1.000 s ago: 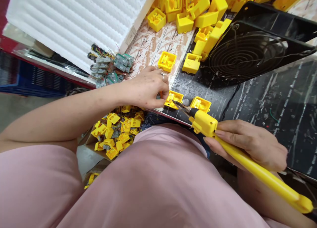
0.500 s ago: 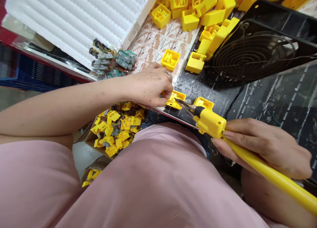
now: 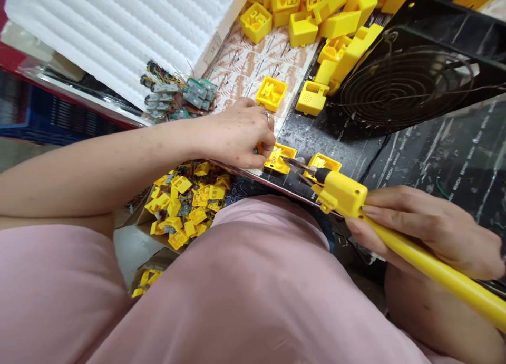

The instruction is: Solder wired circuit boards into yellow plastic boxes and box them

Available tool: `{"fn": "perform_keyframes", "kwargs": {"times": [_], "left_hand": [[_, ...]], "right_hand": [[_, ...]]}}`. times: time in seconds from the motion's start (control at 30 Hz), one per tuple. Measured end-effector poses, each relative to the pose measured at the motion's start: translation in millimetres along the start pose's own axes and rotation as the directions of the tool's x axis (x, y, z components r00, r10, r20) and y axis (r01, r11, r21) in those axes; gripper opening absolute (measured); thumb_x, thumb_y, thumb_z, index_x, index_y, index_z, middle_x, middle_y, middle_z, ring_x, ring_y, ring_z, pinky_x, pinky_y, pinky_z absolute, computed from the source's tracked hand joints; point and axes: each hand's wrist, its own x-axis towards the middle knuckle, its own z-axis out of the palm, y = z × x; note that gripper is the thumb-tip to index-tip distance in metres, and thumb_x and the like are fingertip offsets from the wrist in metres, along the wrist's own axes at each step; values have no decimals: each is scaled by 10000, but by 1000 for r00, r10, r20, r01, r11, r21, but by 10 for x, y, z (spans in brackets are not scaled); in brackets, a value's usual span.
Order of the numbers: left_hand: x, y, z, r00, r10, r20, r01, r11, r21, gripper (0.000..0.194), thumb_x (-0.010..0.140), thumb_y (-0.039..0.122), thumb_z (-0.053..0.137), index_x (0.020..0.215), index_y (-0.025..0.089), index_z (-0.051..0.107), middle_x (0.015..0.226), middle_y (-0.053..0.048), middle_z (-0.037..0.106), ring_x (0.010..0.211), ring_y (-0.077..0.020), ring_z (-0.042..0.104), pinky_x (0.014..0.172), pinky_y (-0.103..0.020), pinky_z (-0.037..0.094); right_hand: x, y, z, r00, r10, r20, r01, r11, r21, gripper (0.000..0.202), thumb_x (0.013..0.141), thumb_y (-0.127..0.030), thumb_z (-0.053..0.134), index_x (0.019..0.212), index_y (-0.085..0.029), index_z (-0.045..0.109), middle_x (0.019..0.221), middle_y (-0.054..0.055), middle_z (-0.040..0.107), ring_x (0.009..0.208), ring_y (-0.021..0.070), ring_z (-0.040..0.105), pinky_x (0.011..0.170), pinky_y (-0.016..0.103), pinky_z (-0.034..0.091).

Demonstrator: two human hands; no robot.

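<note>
My left hand (image 3: pixel 245 134) is closed at the left edge of a small yellow plastic housing (image 3: pixel 282 158) on the bench edge. Its fingertips are partly hidden, and a bit of orange shows beside them; I cannot make out what they hold. In my right hand (image 3: pixel 430 227) is a yellow tool (image 3: pixel 343 192) with a black collar and a slim metal tip. That tip reaches over the housing. Behind it lies another yellow housing (image 3: pixel 326 163). A further open housing (image 3: pixel 271 93) sits just beyond my left hand.
Green circuit boards (image 3: pixel 200 94) with wires lie left beside a white foam sheet (image 3: pixel 118 31). More yellow housings (image 3: pixel 303 29) are piled at the back. A black fan (image 3: pixel 395 95) stands right. Below the bench, a box holds many yellow parts (image 3: pixel 197 216).
My right hand and the tool have moved slightly right and back, though the tip still lies over the housing. My left hand has hardly moved.
</note>
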Motion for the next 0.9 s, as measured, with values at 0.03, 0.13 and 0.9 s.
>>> {"fn": "perform_keyframes", "kwargs": {"times": [0.03,0.13,0.9], "left_hand": [[1,-3,-2,1000,1,0,-1,1000,-2,143,842,298,624,764,248,733,898,-18,753,970,-230,642,1137,-483,410],[2,-13,-7,1000,8,2,-8,1000,-9,149,837,307,618,773,255,742,898,-12,755,972,-226,641,1145,-485,408],[-13,25,10,1000,2,-13,-1,999,35,159,859,310,628,730,237,686,849,-21,722,978,-235,629,1140,-483,407]], "right_hand": [[3,-6,13,1000,-12,-9,12,1000,20,196,1031,-418,656,892,-285,690,749,2,723,653,142,704,573,256,577],[28,-35,47,998,-58,-18,59,996,64,106,1026,-321,668,931,-278,690,733,-4,710,677,147,718,597,261,590],[87,71,-2,977,-186,-101,193,979,66,123,944,-179,761,1034,-252,718,773,32,753,677,144,744,548,202,584]]}}
